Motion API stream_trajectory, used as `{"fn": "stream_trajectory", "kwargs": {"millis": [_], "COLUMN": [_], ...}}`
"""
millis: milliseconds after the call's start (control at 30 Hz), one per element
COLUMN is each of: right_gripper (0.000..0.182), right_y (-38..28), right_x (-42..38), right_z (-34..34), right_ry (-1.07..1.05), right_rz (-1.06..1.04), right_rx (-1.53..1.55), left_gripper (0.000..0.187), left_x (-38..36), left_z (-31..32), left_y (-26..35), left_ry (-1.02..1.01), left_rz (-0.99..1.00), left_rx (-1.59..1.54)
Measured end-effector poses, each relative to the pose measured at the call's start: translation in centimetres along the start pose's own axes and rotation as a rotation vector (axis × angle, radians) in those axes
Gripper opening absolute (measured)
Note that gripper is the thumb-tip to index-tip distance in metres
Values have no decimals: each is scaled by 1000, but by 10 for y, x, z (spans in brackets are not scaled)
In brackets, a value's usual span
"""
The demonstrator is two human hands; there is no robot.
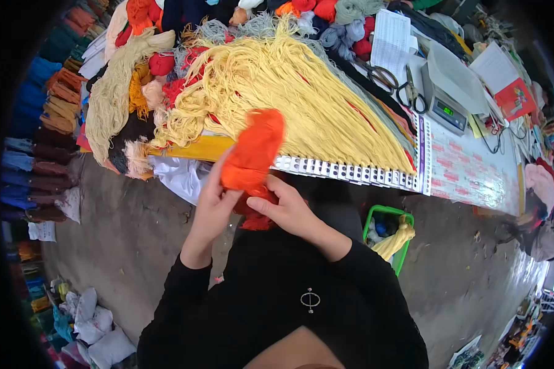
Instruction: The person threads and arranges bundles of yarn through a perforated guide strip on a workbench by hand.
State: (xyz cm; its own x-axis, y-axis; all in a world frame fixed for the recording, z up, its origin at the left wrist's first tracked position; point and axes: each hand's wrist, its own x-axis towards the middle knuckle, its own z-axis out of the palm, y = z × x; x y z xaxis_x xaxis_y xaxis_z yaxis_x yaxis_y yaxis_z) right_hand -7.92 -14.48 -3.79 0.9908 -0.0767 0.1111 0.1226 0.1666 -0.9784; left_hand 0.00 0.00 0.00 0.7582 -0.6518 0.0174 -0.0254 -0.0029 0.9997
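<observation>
A bundle of orange-red yarn [253,150] is held up in front of my body, close to the table's near edge. My left hand [210,200] wraps round its lower left side. From the right, my right hand [283,208] grips the lower part, thumb pointing to the left. A darker red lower end [256,221] hangs below my fingers. Just beyond the bundle, long pale yellow yarn strands [289,92] lie fanned over the table, their near ends along a white strip with a row of holes [351,173].
A digital scale [444,104] stands at the right of the table, with scissors [410,92] beside it. Several yarn balls and hanks, including a cream hank [120,92], crowd the left and back. On the floor at right is a green basket [406,251].
</observation>
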Motion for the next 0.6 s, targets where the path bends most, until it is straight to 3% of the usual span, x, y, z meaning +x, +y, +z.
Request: {"fn": "stream_trajectory", "kwargs": {"millis": [67, 133, 200, 233, 333, 433, 500, 600], "right_gripper": [27, 21, 20, 23, 30, 31, 33, 43], "right_y": [-6, 2, -3, -8, -8, -9, -10, -12], "right_x": [-1, -5, -11, -16, -21, -21, -18, -16], "right_z": [-3, -36, -39, -45, -53, -56, -55, -48], "right_ry": [60, 108, 206, 244, 288, 316, 279, 180], "right_rz": [-87, -61, 51, 261, 264, 262, 224, 126], "right_rx": [-182, -263, 55, 314, 641, 665, 557, 315], "left_gripper": [62, 63, 61, 61, 53, 45, 43, 46], "left_x": [0, 11, 13, 15, 21, 27, 30, 26], "left_z": [-1, 9, 3, 3, 1, 4, 16, 37], "left_y": [6, -1, 4, 6, 7, 5, 13, 29], "left_ry": [-10, 0, -6, -9, 2, 20, 7, -95], "left_rz": [67, 29, -61, -61, 3, -22, 208, 180], "left_rx": [236, 105, 70, 69, 287, 165, 369, 554]}}
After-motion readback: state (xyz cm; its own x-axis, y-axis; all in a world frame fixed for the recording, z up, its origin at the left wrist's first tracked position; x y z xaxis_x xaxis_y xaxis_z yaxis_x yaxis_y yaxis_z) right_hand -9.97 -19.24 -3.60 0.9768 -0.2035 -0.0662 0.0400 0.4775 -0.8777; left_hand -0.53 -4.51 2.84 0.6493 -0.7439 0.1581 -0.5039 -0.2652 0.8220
